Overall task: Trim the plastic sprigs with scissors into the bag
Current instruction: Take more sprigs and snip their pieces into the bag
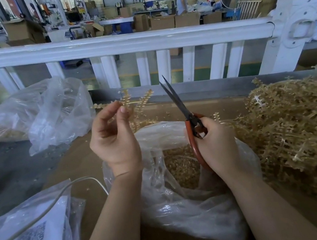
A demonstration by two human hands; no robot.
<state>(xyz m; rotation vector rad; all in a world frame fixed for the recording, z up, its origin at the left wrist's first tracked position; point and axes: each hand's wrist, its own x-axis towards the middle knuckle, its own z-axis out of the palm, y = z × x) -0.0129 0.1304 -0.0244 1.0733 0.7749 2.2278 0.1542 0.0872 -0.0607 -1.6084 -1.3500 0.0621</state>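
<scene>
My left hand [114, 136] pinches a golden plastic sprig [139, 102] between thumb and fingers, holding it up above the far edge of a clear plastic bag [188, 199]. Cut golden pieces [180, 164] lie inside that open bag. My right hand [214, 143] grips orange-handled scissors [180, 107] over the bag. The blades point up and away, slightly parted, just right of the sprig and not touching it.
A big heap of uncut golden sprigs [294, 125] fills the right side of the brown table [79, 155]. A clear bag with golden stock [31, 114] lies at far left. A bagged white sheet and a cable [35, 221] lie near left. A white railing [119, 46] runs across behind.
</scene>
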